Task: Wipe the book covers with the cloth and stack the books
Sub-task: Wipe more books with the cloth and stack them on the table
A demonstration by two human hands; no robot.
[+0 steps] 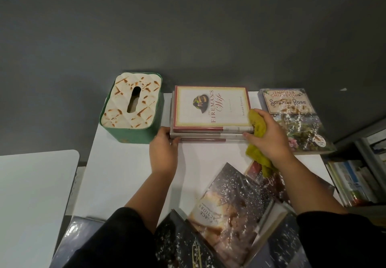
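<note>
A stack of books (211, 130) lies at the far edge of the white table (125, 173), near its middle, with "The Fireman's Wife" (213, 107) on top, face up. At least 2 more books show beneath it.

The left hand (164, 155) rests against the stack's near left corner, fingers fairly straight and touching the lower books' edges, gripping nothing.

The right hand (266, 134) is curled round a bunched yellow-green cloth (259, 125), pressed against the stack's near right corner; a tail of cloth hangs down below the wrist.

Just right of that hand, "Sonoma Rose" (292, 119) lies flat at the far right corner, apart from the stack.

Several speckled books (229, 215) lie overlapping and tilted along the near edge, "Peace Warriors" among them.

A green tissue box (131, 107) sits at the far left corner, just beside the stack.
</note>
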